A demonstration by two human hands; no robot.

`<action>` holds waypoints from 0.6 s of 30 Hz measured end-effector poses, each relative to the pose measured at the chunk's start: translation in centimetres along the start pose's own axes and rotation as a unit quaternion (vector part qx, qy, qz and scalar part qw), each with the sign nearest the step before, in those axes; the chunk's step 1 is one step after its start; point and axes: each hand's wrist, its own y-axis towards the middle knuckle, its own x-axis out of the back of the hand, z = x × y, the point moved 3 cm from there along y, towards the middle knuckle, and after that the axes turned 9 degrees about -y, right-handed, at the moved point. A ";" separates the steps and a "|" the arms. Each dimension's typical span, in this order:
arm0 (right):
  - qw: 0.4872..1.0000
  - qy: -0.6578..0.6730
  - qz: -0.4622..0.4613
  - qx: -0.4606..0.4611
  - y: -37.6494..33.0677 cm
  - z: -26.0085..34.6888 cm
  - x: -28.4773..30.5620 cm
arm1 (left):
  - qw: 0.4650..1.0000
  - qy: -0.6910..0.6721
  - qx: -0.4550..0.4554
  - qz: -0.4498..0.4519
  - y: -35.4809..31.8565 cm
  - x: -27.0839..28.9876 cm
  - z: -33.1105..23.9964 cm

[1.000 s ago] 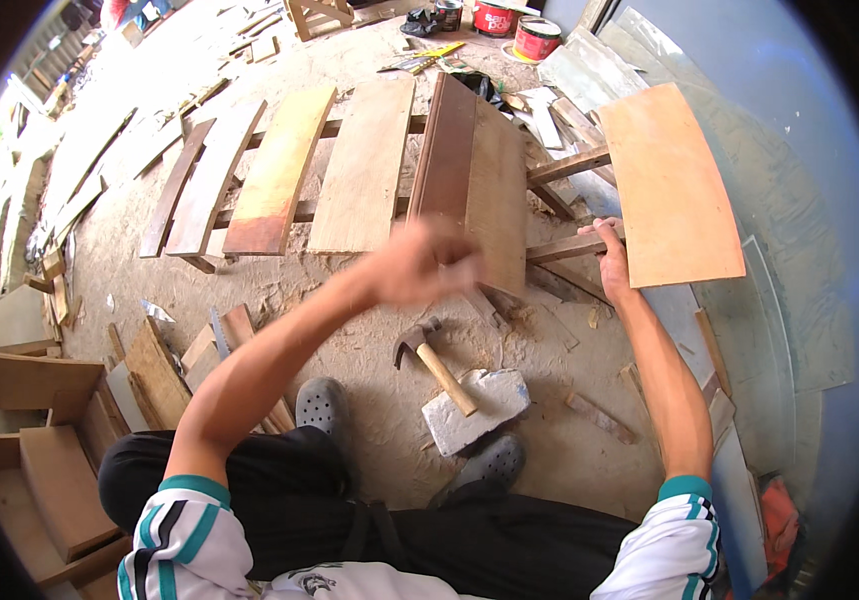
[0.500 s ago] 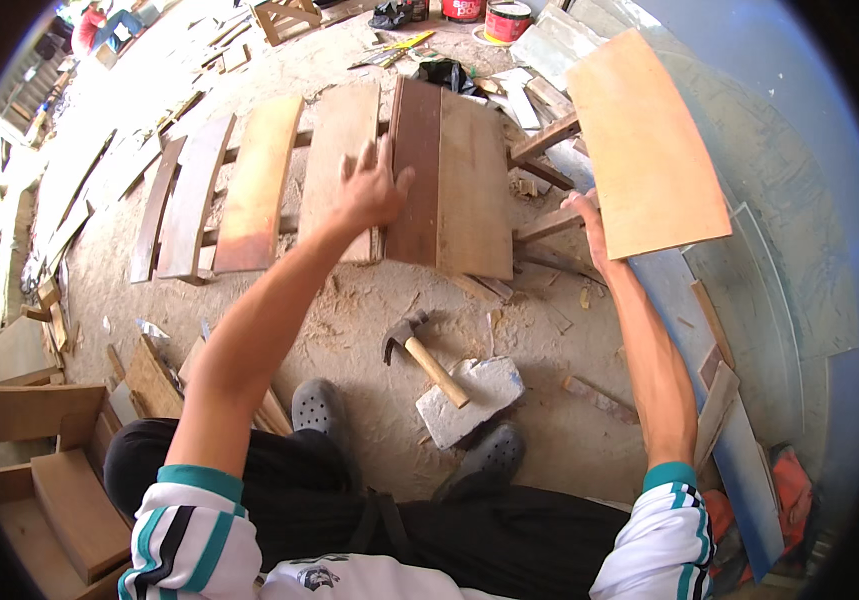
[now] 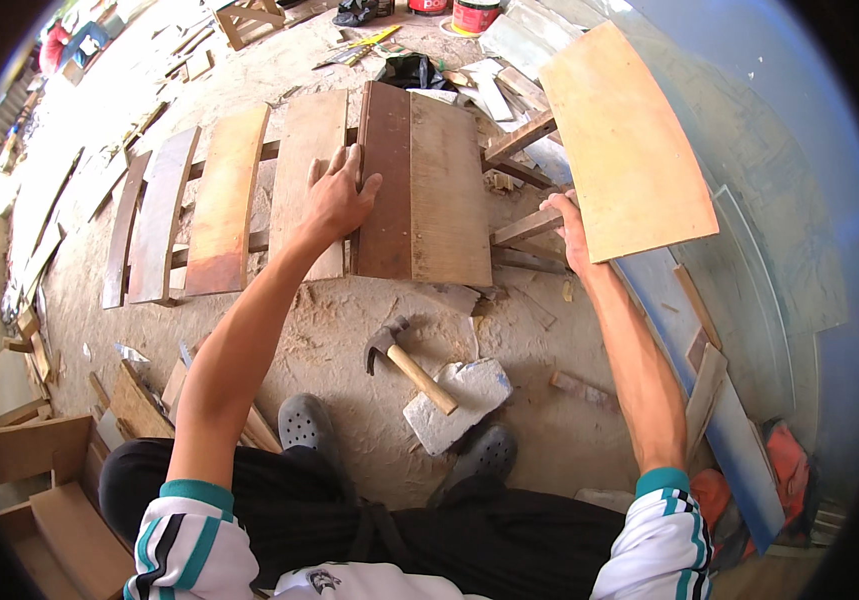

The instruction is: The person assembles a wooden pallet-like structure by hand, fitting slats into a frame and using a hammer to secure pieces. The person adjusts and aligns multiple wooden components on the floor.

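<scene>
So, left hand [image 3: 337, 197] spread flat across pale plank [image 3: 309, 170] and dark brown board [image 3: 386, 180], centre frame, likely pinning them | right hand [image 3: 571, 232] curled around tan plywood sheet [image 3: 625, 140] edge, propping it | wooden-handled hammer [image 3: 407, 362] parked below.

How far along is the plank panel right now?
Done: six wooden planks lie across the rails. In hand: left hand rests flat on the planks; right hand grips the light plywood board. Left: the wooden-handled hammer lies untouched on the sawdust floor.
</scene>
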 end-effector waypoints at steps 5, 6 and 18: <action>0.999 0.021 -0.009 -0.028 -0.2 -0.6 0.0 | 1.000 -0.011 -0.005 -0.012 -0.1 -0.1 0.1; 1.000 0.011 0.001 -0.027 -0.5 -0.6 0.1 | 1.000 -0.010 -0.007 -0.016 -0.3 -0.2 0.1; 0.998 0.007 0.025 -0.063 -0.3 -0.9 0.4 | 0.999 -0.035 -0.019 -0.005 -0.3 0.5 0.0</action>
